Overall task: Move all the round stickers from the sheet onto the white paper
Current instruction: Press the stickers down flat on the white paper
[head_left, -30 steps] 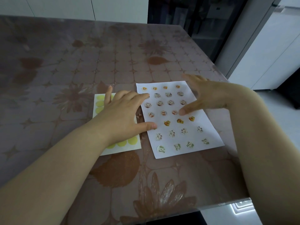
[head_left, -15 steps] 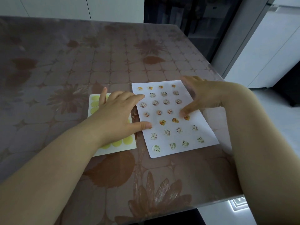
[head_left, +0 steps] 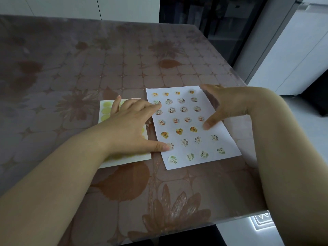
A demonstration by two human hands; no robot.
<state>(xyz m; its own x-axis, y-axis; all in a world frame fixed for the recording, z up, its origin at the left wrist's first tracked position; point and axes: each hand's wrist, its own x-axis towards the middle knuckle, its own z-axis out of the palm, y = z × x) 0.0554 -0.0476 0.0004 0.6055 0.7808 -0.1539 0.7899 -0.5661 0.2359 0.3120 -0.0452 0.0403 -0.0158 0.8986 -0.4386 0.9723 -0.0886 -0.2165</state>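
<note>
The white paper (head_left: 229,144) lies on the table and carries several round picture stickers (head_left: 179,131) in rows. To its left lies the sticker sheet (head_left: 106,110), showing pale yellow circles. My left hand (head_left: 131,126) lies flat over the sheet with fingers straight, its thumb tip and fingertips pressing on the paper's left edge. My right hand (head_left: 229,103) hovers spread over the paper's upper right. Its thumb tip presses down at the right end of the orange sticker row and hides what is under it.
A patterned brown table (head_left: 88,68) holds both sheets, and its front right edge runs close below my right forearm. A dark glass cabinet (head_left: 213,23) and white cupboards (head_left: 292,59) stand beyond the table on the right.
Both hands keep nearly the same pose on the sheets. Only my view has shifted slightly.
</note>
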